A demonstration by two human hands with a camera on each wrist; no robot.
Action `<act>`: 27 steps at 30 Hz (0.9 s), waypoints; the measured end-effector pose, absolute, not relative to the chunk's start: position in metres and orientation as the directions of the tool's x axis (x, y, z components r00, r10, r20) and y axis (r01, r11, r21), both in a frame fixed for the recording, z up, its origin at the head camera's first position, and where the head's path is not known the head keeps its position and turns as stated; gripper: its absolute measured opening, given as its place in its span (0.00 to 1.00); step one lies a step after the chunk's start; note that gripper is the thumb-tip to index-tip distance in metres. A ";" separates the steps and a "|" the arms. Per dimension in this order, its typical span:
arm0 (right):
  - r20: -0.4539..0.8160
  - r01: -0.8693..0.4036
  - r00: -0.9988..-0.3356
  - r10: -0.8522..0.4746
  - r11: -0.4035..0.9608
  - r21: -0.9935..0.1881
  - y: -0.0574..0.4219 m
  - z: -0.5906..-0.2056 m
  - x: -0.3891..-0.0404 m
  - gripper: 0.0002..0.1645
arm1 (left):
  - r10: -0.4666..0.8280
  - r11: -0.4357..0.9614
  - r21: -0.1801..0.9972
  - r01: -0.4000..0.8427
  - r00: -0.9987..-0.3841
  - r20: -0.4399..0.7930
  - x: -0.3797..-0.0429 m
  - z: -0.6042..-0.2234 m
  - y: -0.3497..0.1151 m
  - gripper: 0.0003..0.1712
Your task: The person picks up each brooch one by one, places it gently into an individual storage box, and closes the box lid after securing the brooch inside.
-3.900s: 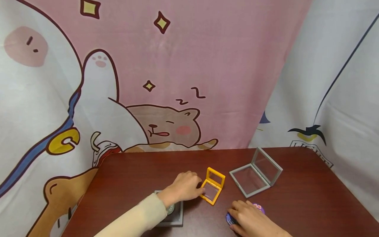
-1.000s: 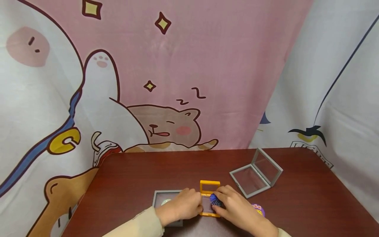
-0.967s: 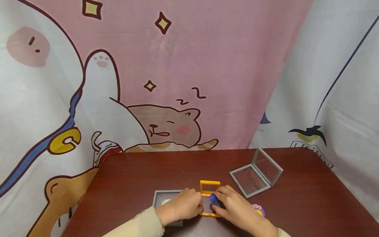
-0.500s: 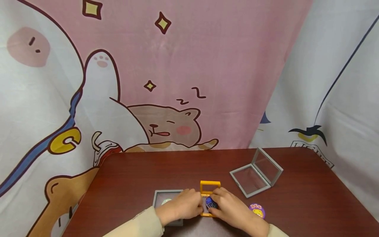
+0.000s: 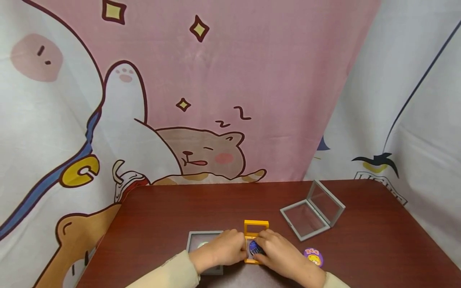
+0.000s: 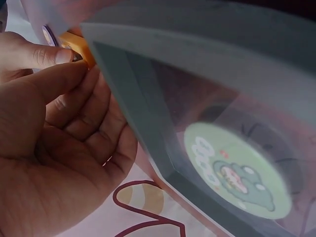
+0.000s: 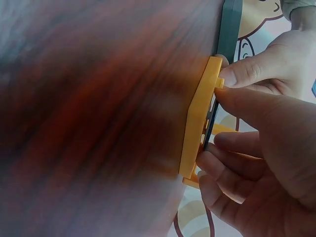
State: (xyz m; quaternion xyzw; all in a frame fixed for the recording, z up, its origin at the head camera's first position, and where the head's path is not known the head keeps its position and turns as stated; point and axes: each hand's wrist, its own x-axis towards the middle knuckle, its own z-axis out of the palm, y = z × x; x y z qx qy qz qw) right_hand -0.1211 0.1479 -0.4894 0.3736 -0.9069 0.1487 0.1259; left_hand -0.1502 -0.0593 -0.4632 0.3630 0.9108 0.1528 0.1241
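Observation:
A small orange hinged display case [image 5: 256, 222] lies on the table with its lid raised at the back. My left hand [image 5: 227, 247] grips its left edge between thumb and fingers, which shows close up in the left wrist view. Over the base of the case, my right hand [image 5: 279, 253] holds a round dark-blue badge [image 5: 255, 247] by its edge. In the right wrist view the badge [image 7: 212, 121], seen edge-on, slants at the orange frame [image 7: 197, 121], with my thumb and fingertips at its two ends. My right fingers hide part of the badge.
Left of the orange case, partly under my left hand, lies a grey case [image 5: 189, 241] with a round green badge [image 6: 237, 170] inside. A larger grey case [image 5: 302, 237] stands open at back right. A purple badge [image 5: 313, 257] lies near my right wrist.
Since the oldest frame, the orange case has been turned square and drawn nearer, and my right hand has carried the blue badge left from beside the purple one. Lately the badge shifted slightly left over the case.

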 end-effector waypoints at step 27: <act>0.489 -0.588 -0.760 -0.429 0.774 -0.235 0.173 -0.457 -0.128 0.24 | 0.690 0.695 0.388 0.605 -0.714 -0.122 -0.149 -0.460 -0.059 0.31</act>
